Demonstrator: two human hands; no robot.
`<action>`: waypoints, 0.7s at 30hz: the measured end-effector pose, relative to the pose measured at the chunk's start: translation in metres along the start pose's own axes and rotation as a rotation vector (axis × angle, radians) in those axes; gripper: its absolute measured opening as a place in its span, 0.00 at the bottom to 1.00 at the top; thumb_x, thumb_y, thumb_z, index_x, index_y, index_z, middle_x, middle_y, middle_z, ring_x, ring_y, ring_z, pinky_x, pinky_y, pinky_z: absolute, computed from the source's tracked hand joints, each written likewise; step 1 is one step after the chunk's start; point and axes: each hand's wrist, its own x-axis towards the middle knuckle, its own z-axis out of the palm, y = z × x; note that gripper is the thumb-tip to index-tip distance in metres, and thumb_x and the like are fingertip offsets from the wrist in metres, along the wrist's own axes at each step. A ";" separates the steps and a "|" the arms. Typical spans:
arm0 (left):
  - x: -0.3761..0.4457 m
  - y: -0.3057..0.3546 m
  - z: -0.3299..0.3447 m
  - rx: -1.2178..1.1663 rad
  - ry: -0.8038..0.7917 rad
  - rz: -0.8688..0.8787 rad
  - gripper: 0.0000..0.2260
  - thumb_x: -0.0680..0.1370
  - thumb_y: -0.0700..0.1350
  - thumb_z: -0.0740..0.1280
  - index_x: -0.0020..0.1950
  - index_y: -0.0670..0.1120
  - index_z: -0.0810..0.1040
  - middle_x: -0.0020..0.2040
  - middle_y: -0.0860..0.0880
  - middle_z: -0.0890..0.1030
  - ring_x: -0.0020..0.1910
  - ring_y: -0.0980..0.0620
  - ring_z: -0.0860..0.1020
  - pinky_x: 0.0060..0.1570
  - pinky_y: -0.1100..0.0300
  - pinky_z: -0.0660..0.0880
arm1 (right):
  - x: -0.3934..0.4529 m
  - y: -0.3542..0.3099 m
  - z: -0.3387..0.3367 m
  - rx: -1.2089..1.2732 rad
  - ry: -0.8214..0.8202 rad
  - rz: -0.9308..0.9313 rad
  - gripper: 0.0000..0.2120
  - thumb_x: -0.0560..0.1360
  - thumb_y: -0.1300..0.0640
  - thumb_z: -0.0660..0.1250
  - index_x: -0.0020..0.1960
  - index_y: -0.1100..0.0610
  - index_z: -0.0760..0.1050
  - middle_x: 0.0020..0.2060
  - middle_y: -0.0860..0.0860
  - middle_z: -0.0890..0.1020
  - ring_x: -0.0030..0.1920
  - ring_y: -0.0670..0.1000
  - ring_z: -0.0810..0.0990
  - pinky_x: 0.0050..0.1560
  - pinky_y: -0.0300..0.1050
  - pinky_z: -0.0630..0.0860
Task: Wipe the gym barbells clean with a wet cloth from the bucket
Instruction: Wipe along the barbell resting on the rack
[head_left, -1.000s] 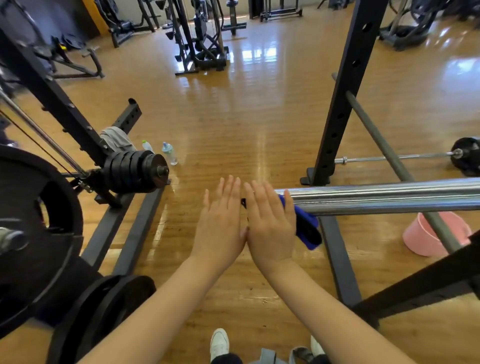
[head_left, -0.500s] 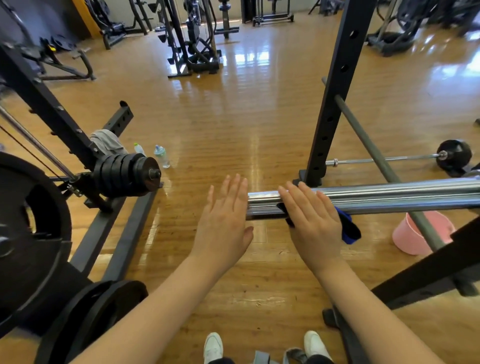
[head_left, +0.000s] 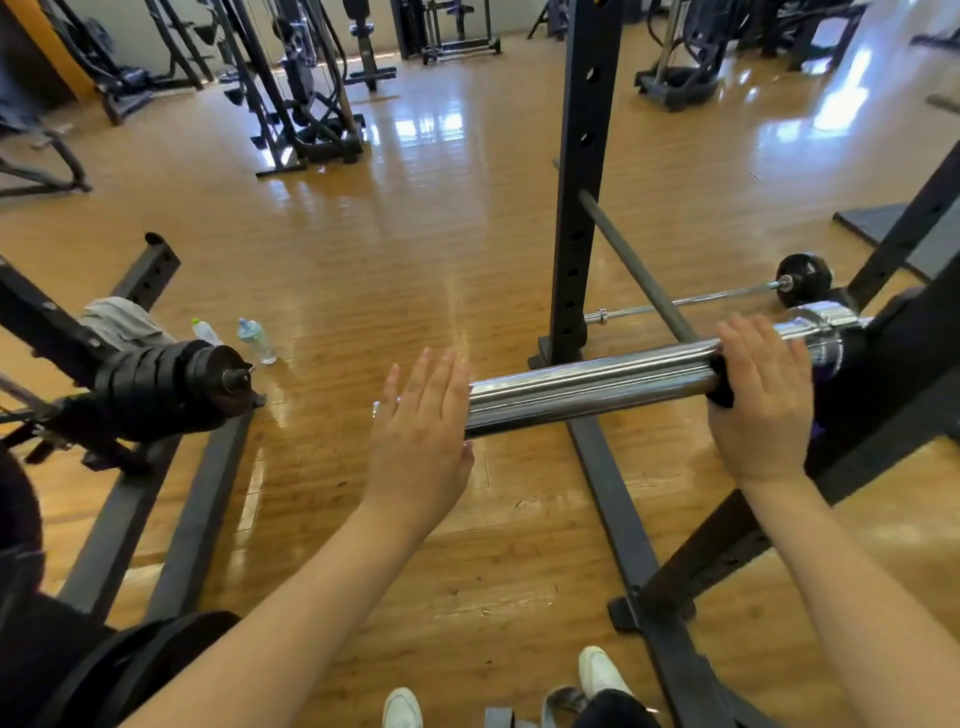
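This is a gym. A glossy honey-coloured wooden plank floor (head_left: 415, 218) carries a black perforated steel rack upright (head_left: 579, 171), a thick chrome barbell sleeve (head_left: 587, 387), a stack of black round weight plates (head_left: 156, 387), a thin loaded barbell lying on the floor (head_left: 727, 299), black cable exercise machines (head_left: 296, 88) and two clear plastic water bottles (head_left: 254, 340).

We see two plastic water bottles (head_left: 254, 340) standing on the glossy wooden floor (head_left: 415, 234), beside a stack of black weight plates (head_left: 156, 387) with a grey towel (head_left: 122, 322) draped behind. Our white sneakers (head_left: 600, 670) show below.
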 end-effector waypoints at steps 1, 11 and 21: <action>0.000 0.000 0.001 -0.006 0.008 0.000 0.41 0.59 0.44 0.79 0.68 0.39 0.65 0.65 0.40 0.75 0.66 0.40 0.72 0.65 0.40 0.62 | 0.001 0.008 -0.001 -0.015 -0.002 0.022 0.22 0.73 0.71 0.65 0.66 0.65 0.70 0.62 0.62 0.76 0.67 0.61 0.71 0.67 0.59 0.64; -0.002 0.001 -0.001 -0.092 -0.006 -0.025 0.34 0.63 0.43 0.74 0.68 0.38 0.71 0.67 0.41 0.74 0.68 0.42 0.71 0.68 0.43 0.62 | 0.009 -0.035 -0.015 0.072 -0.181 0.277 0.32 0.66 0.78 0.65 0.69 0.65 0.68 0.68 0.62 0.71 0.72 0.61 0.62 0.72 0.59 0.52; -0.026 -0.020 -0.019 -0.565 0.103 -0.146 0.32 0.70 0.41 0.60 0.75 0.43 0.56 0.72 0.49 0.65 0.74 0.51 0.59 0.74 0.56 0.49 | 0.028 -0.210 -0.011 0.311 -0.415 -0.093 0.31 0.59 0.74 0.74 0.62 0.64 0.77 0.60 0.60 0.79 0.62 0.59 0.77 0.66 0.61 0.60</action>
